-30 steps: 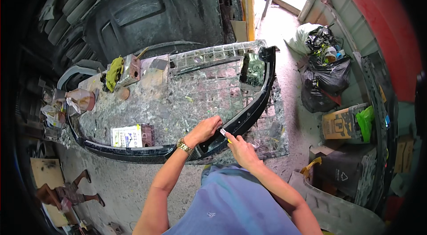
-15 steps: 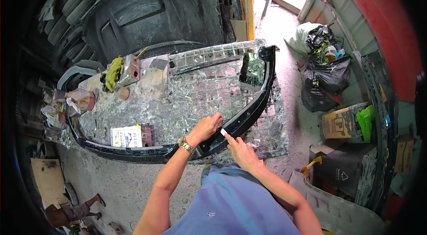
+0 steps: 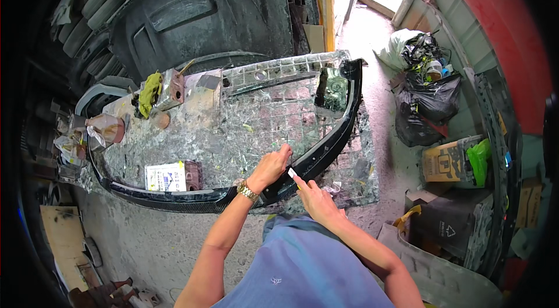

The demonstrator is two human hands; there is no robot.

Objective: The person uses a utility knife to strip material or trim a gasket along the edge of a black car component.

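A long, curved black car bumper lip with a carbon-weave outer face lies along the near and right edges of the worktable. Across its near right stretch reaches my left hand, a gold watch on the wrist. Its fingers are curled together at the lip's inner edge; the fingertips are partly hidden. My right hand is closed round a small hand tool with a white tip and a bit of yellow, its exact kind unclear. The tip points at the lip, close beside my left hand.
On the table stand a printed tin, a metal block beside a yellow-green cloth, and a plastic-wrapped pot. A black car hood leans behind. Rubbish bags and a carton lie right.
My left hand and wrist have shifted very slightly right; the right hand and tool stay nearly in place. At the lower left, another person's legs have moved down toward the picture's edge.
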